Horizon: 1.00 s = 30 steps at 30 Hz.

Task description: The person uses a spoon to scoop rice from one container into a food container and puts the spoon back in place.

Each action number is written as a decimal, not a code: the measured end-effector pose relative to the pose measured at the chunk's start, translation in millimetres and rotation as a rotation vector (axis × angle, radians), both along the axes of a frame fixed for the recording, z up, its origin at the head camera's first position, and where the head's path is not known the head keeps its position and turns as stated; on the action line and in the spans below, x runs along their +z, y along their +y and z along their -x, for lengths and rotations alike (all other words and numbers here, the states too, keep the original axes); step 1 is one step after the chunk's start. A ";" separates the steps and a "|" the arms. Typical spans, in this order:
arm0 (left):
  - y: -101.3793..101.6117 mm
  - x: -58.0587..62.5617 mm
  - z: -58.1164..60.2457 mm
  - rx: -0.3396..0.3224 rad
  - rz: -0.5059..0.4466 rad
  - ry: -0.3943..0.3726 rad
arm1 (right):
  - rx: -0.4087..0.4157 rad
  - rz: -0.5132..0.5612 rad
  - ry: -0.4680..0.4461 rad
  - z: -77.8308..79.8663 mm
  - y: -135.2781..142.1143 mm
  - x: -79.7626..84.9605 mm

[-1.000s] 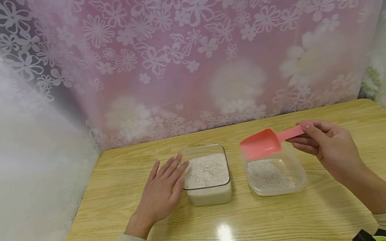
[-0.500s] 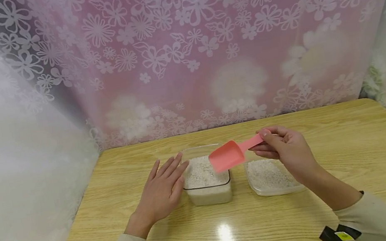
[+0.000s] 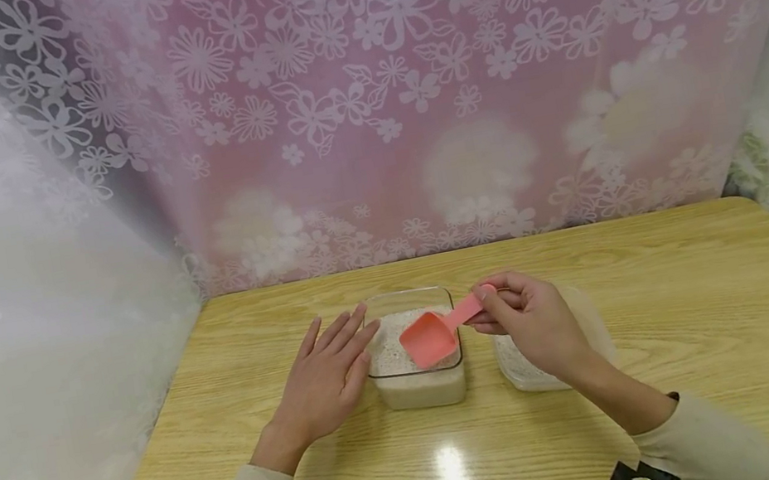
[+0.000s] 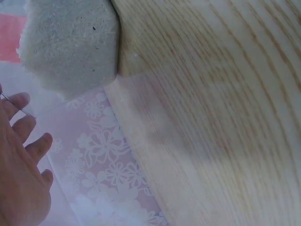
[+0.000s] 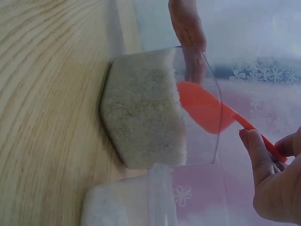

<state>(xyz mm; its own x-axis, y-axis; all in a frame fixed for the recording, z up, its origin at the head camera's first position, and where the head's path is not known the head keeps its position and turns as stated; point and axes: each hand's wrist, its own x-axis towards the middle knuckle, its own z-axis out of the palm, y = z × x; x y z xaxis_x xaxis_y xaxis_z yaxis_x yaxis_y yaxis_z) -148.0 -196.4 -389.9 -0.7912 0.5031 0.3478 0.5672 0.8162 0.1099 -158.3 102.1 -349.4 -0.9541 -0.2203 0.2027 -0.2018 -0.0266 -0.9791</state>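
My right hand pinches the handle of a pink scoop between thumb and fingers. The scoop's bowl dips inside a clear square container of white rice; in the right wrist view the scoop meets the rice surface. My left hand, fingers straight and spread, rests its fingertips on the container's left rim. In the left wrist view the left hand touches the clear wall near the rim. Partly hidden behind the right hand, a shallower translucent container also has rice in it.
Both containers stand side by side on a wood-grain table. A pink flowered curtain hangs behind the table's back edge, with a pale sheet along the left side.
My right hand has moved left with the scoop, from above the shallow container to inside the square one, and lowered it onto the rice. The left hand has stayed at the rim.
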 end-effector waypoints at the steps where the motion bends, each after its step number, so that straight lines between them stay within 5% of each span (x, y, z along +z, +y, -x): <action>1: 0.2 0.0 0.0 -0.001 0.000 0.000 | 0.000 0.002 -0.004 -0.3 -0.9 -1.4; 30: 0.0 0.0 0.0 0.005 0.009 0.003 | 0.032 0.104 -0.264 -0.7 -26.7 -11.4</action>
<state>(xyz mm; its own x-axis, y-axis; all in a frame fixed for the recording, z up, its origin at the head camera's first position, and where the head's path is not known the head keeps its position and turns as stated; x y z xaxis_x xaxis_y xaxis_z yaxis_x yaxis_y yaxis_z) -148.1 -196.3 -389.9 -0.7929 0.5021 0.3453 0.5632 0.8202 0.1005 -157.6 75.4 -360.7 -0.9698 -0.2421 -0.0284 0.0619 -0.1317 -0.9894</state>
